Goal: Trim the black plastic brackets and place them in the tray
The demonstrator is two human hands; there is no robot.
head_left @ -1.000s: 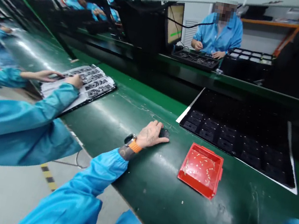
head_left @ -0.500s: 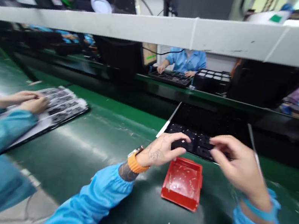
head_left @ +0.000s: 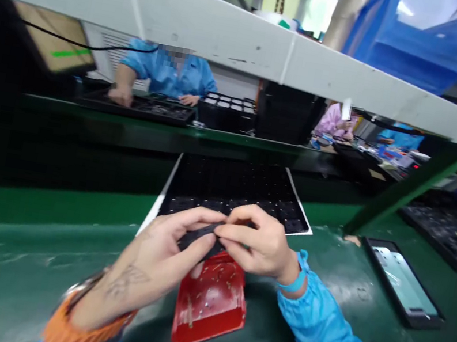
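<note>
My left hand [head_left: 151,263] is closed around a small black plastic part [head_left: 199,236], with thumb and fingers gripping its sides. My right hand [head_left: 260,243] meets it from the right, its thumb and index finger pinched together at the part's edge. Whatever is between those fingertips is too small to make out. Right under both hands sits a red bin [head_left: 208,331] with tiny loose pieces scattered inside. Behind the hands lies a black compartment tray [head_left: 231,180], whose front row holds similar black parts.
A phone-like device in a black case [head_left: 406,285] lies on the green bench at the right, near a slanted green post [head_left: 413,193]. A white beam [head_left: 217,26] crosses above. Beyond it, a co-worker in blue [head_left: 174,77] handles a dark tray [head_left: 143,105].
My view has swung right. My hands, apart and half open before, have come together over the red bin. The black part is now seen held between them.
</note>
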